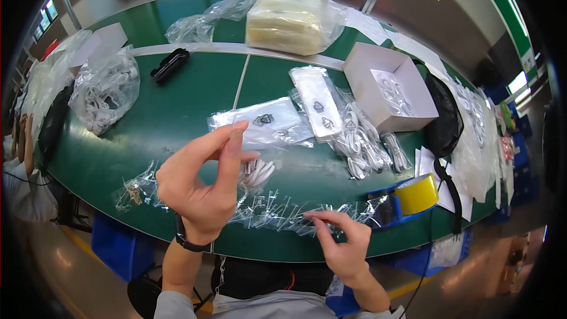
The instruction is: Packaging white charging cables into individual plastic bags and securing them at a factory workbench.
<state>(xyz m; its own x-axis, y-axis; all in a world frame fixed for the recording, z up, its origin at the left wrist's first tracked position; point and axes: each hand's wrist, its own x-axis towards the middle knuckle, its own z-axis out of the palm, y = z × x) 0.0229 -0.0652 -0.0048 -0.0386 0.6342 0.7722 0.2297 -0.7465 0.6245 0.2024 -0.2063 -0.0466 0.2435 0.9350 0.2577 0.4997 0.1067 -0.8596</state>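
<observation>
My left hand (201, 183) is raised over the near part of the table, thumb and forefinger pinched on the top of a clear plastic bag. A coiled white cable (258, 173) shows in the bag, just beyond the fingers. Below and to the right, the thumb and forefinger of my right hand (344, 242) close on a small clear packet at the edge of a strewn row of such packets (277, 214), with thin metallic pieces among them. The exact contents of the pinched packet are too small to make out.
Flat clear bags (266, 119) and bundled white cables (357, 145) lie ahead. At right stand an open white box (387, 115) and a blue tape dispenser with yellow tape (416, 194). A bag of cables (106, 97) and a black object (170, 65) are at left; a wrapped stack (286, 20) is behind.
</observation>
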